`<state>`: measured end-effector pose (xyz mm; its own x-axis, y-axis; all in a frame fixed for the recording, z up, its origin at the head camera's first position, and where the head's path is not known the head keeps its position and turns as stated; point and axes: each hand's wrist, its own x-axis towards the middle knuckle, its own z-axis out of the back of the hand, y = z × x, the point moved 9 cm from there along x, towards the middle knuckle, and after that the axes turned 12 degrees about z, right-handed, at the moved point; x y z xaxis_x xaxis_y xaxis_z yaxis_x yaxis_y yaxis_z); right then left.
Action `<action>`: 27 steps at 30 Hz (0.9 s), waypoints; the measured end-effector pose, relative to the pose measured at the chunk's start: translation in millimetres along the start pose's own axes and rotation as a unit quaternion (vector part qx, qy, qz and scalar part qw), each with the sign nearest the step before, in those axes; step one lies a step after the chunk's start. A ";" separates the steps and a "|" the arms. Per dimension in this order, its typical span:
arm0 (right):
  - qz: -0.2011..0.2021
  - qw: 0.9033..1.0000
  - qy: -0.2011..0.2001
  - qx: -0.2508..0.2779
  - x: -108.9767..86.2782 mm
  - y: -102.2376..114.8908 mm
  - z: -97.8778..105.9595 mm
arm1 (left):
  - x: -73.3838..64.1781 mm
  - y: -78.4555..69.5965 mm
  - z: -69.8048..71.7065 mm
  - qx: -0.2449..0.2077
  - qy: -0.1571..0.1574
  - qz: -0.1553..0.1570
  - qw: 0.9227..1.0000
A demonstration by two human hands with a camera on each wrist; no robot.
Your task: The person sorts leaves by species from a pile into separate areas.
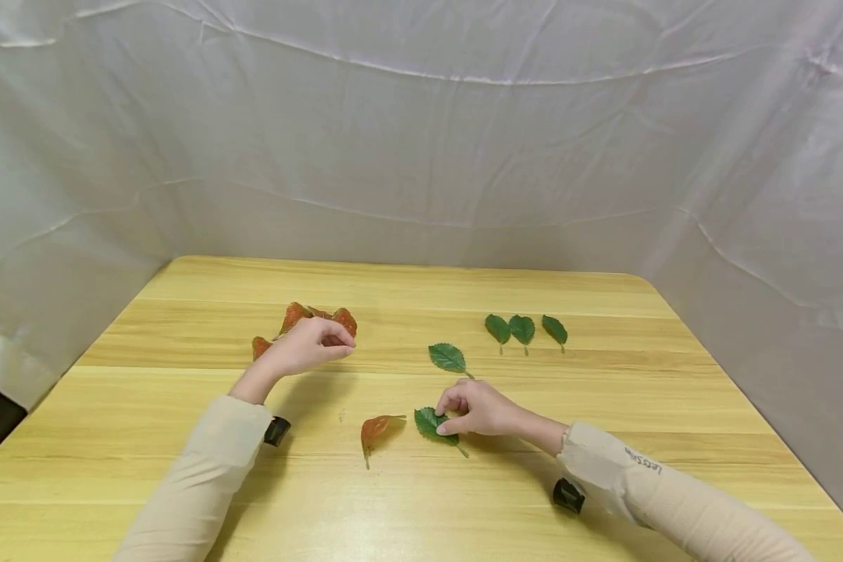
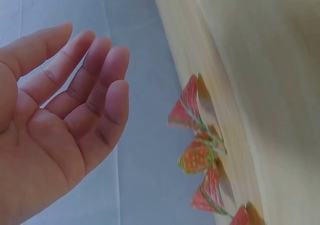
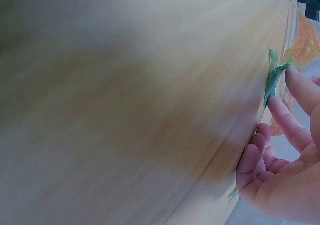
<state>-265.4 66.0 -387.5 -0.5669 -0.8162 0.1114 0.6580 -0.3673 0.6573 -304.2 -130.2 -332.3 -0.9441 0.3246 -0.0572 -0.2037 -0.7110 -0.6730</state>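
My right hand (image 1: 483, 410) is low over the front middle of the table, its thumb and index finger pinching a green leaf (image 1: 427, 421). In the right wrist view this leaf (image 3: 273, 82) looks bent between the two fingertips, and the other fingers curl against the tabletop. My left hand (image 1: 307, 345) hovers empty, in front of several red leaves (image 1: 346, 321) and partly hiding them. Relaxed, slightly bent fingers (image 2: 102, 60) show in the left wrist view. One curled red leaf (image 1: 375, 429) lies left of the pinched leaf.
Another green leaf (image 1: 447, 357) lies behind my right hand. Farther right, three green leaves (image 1: 523, 329) lie in a row, stems toward me. The wooden table (image 1: 604, 375) is bordered by pale hanging sheets (image 1: 421, 156) at the back and sides.
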 end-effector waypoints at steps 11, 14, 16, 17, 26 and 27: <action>-0.006 1.000 0.002 -0.003 0.9 -0.5 -0.8 | -0.5 -22.2 -27.5 0.015 0.057 -0.047 0.997; -0.008 1.000 0.002 -0.003 0.8 -1.4 -0.8 | -1.8 -28.4 -35.0 0.011 0.079 -0.061 0.995; -0.010 1.000 0.002 -0.001 0.7 -2.0 -0.9 | -3.0 -32.7 -40.3 0.006 0.096 -0.071 0.993; -0.011 1.000 0.002 -0.001 0.7 -2.2 -0.9 | -3.5 -34.4 -43.0 0.004 0.105 -0.078 0.991; -0.011 1.000 0.003 -0.004 0.8 -2.8 -1.2 | -8.8 -41.6 -64.5 -0.010 0.174 -0.117 0.978; -0.011 1.000 0.003 -0.004 0.7 -2.7 -1.3 | -9.5 -42.2 -65.9 -0.011 0.178 -0.119 0.977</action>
<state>-267.0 65.9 -390.1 -0.5779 -0.8109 0.0917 0.6494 -0.3889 0.6535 -269.5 -62.2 -351.9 -0.7194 0.6788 -0.1475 -0.3971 -0.5760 -0.7145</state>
